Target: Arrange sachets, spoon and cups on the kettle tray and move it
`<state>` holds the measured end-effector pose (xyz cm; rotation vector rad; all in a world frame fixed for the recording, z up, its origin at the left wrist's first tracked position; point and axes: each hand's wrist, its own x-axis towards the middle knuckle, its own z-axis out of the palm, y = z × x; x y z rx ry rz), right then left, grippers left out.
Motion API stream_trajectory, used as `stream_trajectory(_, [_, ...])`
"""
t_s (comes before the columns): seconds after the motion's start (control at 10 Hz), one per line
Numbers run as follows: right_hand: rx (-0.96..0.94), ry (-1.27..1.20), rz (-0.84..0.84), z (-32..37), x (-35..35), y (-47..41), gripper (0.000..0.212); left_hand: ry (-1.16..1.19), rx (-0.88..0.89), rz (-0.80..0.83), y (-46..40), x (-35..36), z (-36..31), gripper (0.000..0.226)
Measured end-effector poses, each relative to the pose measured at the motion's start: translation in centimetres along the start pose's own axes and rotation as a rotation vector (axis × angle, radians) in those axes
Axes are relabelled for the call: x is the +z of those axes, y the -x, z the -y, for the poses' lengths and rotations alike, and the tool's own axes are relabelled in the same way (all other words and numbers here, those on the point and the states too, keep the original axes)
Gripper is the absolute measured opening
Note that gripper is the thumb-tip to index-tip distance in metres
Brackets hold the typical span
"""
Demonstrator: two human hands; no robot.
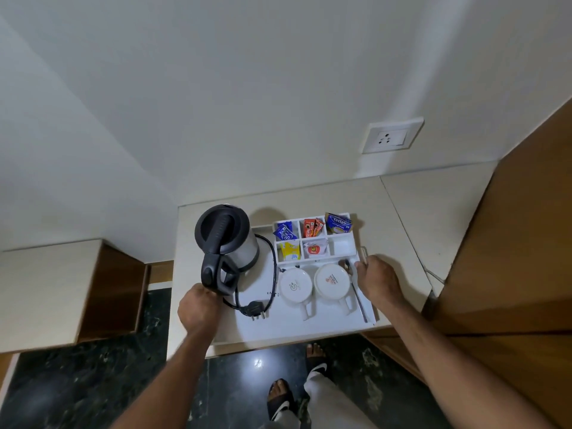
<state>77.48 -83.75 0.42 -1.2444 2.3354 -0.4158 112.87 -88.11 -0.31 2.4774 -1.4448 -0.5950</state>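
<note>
White tray [278,331] sits gripped between both hands.

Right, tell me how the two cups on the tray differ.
The left cup has a small dark round mark on its upturned base; the right cup has a reddish printed one. The spoon lies right beside the right cup, while the kettle cord runs past the left cup. Both are white, upside down, side by side on the tray, handles pointing toward the person.
</note>
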Motion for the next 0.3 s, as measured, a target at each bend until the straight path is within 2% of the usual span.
stream_trajectory(0.1, [-0.019, -0.005, -0.022, -0.2, 0.1, -0.5, 0.030, -0.009, 0.070, 0.053, -0.3, -0.1, -0.3, 0.021])
stream_trajectory(0.2, [0.019, 0.042, -0.049, -0.3, -0.3, 0.0, 0.030, -0.161, 0.227, 0.088, -0.6, -1.1, 0.2, 0.038])
stream_trajectory(0.3, [-0.049, 0.054, -0.262, 1.9, -1.5, -0.1, 0.024, -0.134, 0.352, -0.084, -1.4, -3.9, -0.7, 0.059])
